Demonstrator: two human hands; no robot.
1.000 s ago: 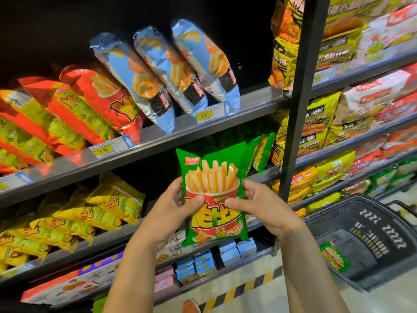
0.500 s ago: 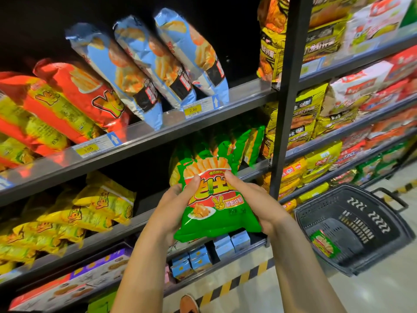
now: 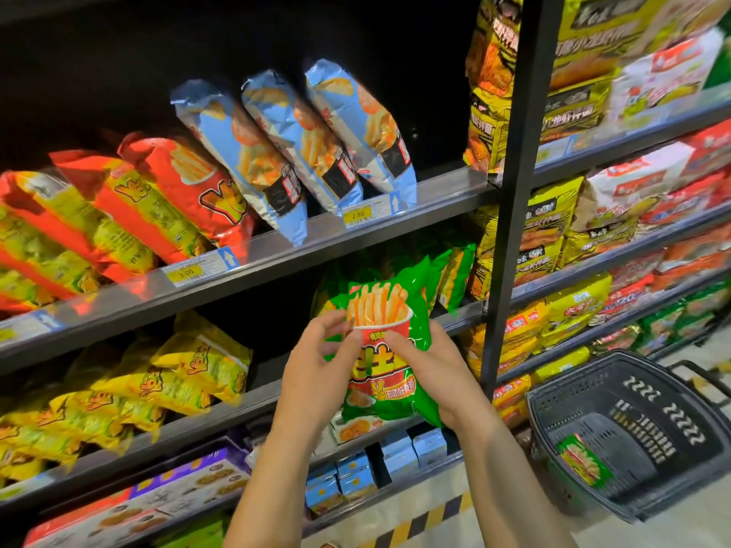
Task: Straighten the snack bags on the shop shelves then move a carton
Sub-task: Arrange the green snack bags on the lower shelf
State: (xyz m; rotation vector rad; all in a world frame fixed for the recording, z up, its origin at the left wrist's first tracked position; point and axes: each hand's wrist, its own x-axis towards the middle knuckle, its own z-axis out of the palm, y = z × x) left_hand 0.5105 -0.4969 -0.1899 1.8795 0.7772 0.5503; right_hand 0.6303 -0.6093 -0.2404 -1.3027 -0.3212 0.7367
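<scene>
- The green snack bag [image 3: 389, 350] was upright and off the shelf, held just in front of the other green bags [image 3: 449, 278] on the middle shelf [image 3: 261, 401].
- The right hand [image 3: 431, 373] had its grip closed round the bag's right side, thumb across the front.
- The left hand [image 3: 316, 369] pinched the bag's upper left edge with curled fingers.
- By my judgement the straightening was partway through: this bag was not yet back in its row.
- 3 blue bags [image 3: 300, 140] and the red bags [image 3: 186, 183] leaned over on the upper shelf [image 3: 435, 191], and the yellow bags [image 3: 178, 373] lay slumped, so they probably still needed tidying.
- The carton step looked unstarted, and I could not tell which carton was meant.
- A black basket [image 3: 633, 389] stood on the floor at right, holding 1 green packet [image 3: 583, 460].
</scene>
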